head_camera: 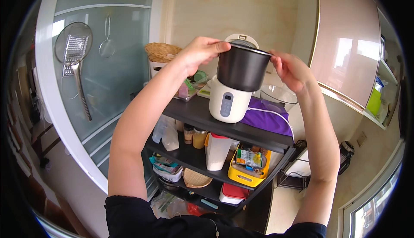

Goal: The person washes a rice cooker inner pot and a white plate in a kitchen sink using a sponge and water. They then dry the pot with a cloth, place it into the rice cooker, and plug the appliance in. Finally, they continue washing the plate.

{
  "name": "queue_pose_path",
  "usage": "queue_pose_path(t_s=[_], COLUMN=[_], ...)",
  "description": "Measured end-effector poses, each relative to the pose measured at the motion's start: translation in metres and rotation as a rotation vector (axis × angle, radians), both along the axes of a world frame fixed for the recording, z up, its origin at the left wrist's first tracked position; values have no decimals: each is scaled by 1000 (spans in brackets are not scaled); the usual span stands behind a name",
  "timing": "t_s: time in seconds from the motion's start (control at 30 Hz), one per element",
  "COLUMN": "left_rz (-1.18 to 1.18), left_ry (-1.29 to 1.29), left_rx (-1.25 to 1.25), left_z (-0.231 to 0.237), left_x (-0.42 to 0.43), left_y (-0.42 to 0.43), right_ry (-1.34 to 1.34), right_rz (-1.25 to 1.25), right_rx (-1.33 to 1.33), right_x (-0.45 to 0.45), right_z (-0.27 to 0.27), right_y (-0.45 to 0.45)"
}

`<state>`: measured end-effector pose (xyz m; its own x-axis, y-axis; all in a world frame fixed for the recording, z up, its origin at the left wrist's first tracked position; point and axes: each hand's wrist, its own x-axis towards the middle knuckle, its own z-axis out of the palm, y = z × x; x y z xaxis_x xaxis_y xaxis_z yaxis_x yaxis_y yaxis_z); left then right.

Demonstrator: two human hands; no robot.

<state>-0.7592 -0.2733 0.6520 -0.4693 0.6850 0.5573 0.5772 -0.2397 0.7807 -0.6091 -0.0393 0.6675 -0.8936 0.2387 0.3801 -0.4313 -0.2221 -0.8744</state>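
My left hand (207,52) and my right hand (289,68) grip opposite sides of the rim of a dark inner pot (242,68). The pot is over a small white rice cooker (228,104); whether its base touches the cooker cannot be told. The cooker's lid (252,40) stands raised behind the pot. A white cord (273,112) runs from the cooker across a purple cloth (266,121) on the top of a black shelf rack (200,113). Right of the pot, a clear glass bowl (279,97) rests near my right forearm.
A wicker basket (161,51) stands at the back left. Lower shelves hold jars (199,138), a red-lidded container (217,152) and a yellow basket (244,179). A strainer and grater (76,47) hang on the glass door at left. A wall cabinet (347,44) juts out at right.
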Motion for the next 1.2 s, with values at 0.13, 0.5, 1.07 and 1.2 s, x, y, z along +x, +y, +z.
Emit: queue_pose_path(t_s=[0.13, 0.5, 1.07, 1.2], left_rz=[6, -125, -130, -250], left_ry=[31, -87, -33, -35], left_rx=[-8, -31, -362, -442], left_z=[15, -33, -77, -71], left_x=[-56, -143, -161, -157], left_y=[30, 74, 70, 64], right_ry=[-36, -159, -381, -491], right_rz=[-72, -152, -206, -310], right_rx=[24, 108, 477, 727], right_x=[-49, -126, -121, -121], right_z=[13, -19, -74, -67], right_y=[23, 65, 61, 56])
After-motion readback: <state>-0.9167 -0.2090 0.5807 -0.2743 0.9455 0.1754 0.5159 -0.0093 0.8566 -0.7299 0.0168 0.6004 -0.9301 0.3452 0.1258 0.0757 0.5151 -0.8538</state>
